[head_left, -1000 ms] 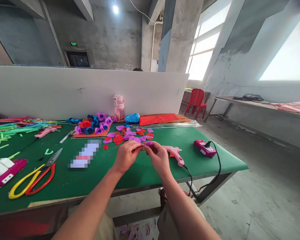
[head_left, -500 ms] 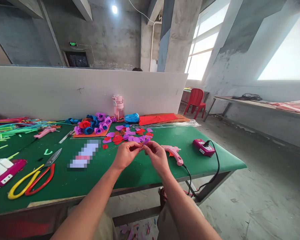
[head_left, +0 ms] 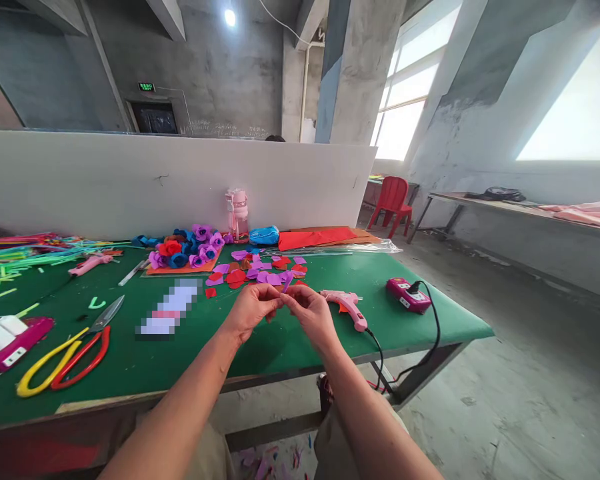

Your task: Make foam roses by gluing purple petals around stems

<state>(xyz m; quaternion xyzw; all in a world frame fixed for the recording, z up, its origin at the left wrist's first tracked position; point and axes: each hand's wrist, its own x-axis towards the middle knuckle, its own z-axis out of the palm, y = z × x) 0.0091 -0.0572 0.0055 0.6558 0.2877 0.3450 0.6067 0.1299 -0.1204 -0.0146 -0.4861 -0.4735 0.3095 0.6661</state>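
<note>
Just above the green table, my left hand (head_left: 253, 309) and my right hand (head_left: 307, 310) meet fingertip to fingertip. Both pinch a small purple paper petal (head_left: 287, 283), whose narrow end sticks up between them; the fingers hide its lower part. Behind the hands lie loose petals (head_left: 236, 278) in purple, red and brown. A pink glue gun (head_left: 351, 308) rests just right of my right hand, its cord running off the table edge. Farther left, a bunch of finished paper flowers (head_left: 183, 250) in purple, blue and red sits on orange sheets.
Scissors (head_left: 87, 340) with yellow and red handles lie at left, near a magenta power strip (head_left: 17, 347). Another power strip (head_left: 408, 295) stands at right. A pink bottle (head_left: 237, 215), blue roll (head_left: 264, 235) and red paper (head_left: 315, 238) line the white partition (head_left: 105, 177). A second pink glue gun (head_left: 91, 264) lies left.
The purple petal has turned more upright between my fingertips. My right hand has shifted slightly left and down, closer to my left hand.
</note>
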